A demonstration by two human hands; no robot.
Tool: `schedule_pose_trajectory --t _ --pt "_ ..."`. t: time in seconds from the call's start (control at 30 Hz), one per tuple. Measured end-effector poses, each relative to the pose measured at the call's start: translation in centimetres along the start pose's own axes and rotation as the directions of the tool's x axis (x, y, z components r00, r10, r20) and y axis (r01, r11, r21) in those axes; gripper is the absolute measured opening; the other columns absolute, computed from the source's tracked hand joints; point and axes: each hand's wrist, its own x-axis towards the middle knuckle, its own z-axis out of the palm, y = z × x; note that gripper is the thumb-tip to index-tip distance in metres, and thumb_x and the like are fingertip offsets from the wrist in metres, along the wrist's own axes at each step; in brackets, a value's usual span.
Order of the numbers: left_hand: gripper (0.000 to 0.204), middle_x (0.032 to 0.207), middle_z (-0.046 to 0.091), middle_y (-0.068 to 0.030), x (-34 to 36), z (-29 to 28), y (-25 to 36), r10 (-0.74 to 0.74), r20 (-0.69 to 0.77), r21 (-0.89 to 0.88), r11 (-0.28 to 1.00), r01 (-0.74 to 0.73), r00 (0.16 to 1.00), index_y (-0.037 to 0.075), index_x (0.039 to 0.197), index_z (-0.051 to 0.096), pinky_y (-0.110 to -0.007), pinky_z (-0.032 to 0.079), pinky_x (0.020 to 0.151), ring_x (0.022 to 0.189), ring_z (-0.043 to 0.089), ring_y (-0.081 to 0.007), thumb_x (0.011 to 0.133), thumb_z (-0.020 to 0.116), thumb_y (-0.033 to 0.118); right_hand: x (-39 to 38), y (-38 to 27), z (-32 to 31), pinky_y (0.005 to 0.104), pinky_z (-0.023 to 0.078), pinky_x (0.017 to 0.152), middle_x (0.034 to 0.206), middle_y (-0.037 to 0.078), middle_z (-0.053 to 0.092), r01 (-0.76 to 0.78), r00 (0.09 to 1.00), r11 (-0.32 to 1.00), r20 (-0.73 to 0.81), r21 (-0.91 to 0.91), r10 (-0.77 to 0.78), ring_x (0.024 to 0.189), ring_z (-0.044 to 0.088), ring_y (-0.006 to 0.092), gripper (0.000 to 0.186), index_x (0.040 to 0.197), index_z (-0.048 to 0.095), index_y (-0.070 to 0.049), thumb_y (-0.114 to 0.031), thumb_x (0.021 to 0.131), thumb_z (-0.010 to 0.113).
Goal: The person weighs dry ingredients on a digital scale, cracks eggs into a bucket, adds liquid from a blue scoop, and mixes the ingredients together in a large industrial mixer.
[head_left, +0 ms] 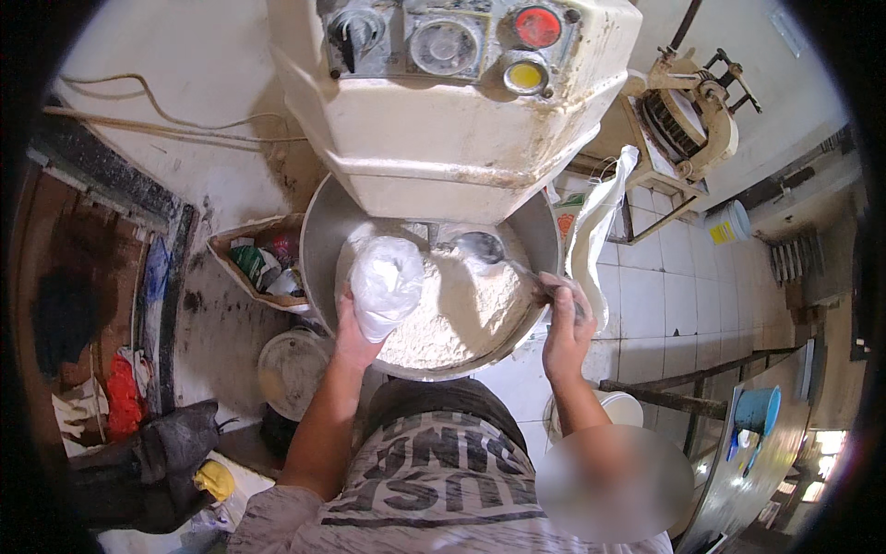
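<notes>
In front of me stands a large metal mixing bowl [319,245] holding a heap of white, flour-like powder [466,319]. My left hand [351,334] is closed around the lower part of a white plastic bag [386,291], held over the bowl's left side. The bag's top is open, with white stuff inside. At the right rim, my right hand [567,325] grips the handle of a metal ladle [481,246]. The ladle's dark, rounded head lies over the powder near the back of the bowl; I cannot tell whether it touches the powder.
A cream mixer housing [443,138] with knobs and buttons overhangs the bowl's back. A white sack [595,240] stands close on the right, an open bag of wrappers [268,263] on the left. A lidded bucket [293,369] sits lower left; a table [738,480] is at right.
</notes>
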Motion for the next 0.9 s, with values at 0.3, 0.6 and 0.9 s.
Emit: schedule_pose_trajectory --t 0.3,0.6,0.9 --pt "0.061 0.140 0.036 -0.0097 0.0 0.5 -3.1 -0.301 -0.075 -0.208 0.937 0.280 0.951 0.013 0.139 0.029 -0.044 0.031 0.105 0.127 0.037 -0.0274 0.093 0.022 0.053 -1.6 -1.0 2.5 0.0321 0.048 0.073 0.089 0.016 0.062 0.405 0.880 0.893 0.349 -0.195 -0.322 0.081 0.061 0.0228 0.019 0.095 0.062 0.003 -0.007 0.089 0.046" --pt "0.064 0.138 0.037 -0.0103 0.3 0.4 -3.9 -0.269 -0.077 -0.240 0.940 0.244 0.960 0.012 0.139 0.030 -0.043 0.031 0.105 0.126 0.039 -0.0276 0.092 0.026 0.056 -2.6 0.2 3.8 0.0289 0.046 0.072 0.082 0.012 0.061 -0.510 0.859 0.757 0.197 0.409 0.473 0.074 0.059 0.0165 0.036 0.102 0.055 0.005 -0.029 0.094 0.047" --pt "0.064 0.139 0.037 -0.0092 0.6 1.1 -3.4 -0.269 -0.053 -0.143 0.955 0.259 0.962 0.014 0.139 0.030 -0.043 0.030 0.105 0.127 0.038 -0.0274 0.091 0.027 0.056 -3.1 1.3 4.8 0.0276 0.046 0.072 0.081 0.010 0.061 -0.540 0.834 0.688 0.197 0.485 0.516 0.074 0.058 0.0156 0.033 0.104 0.055 0.003 -0.027 0.094 0.048"
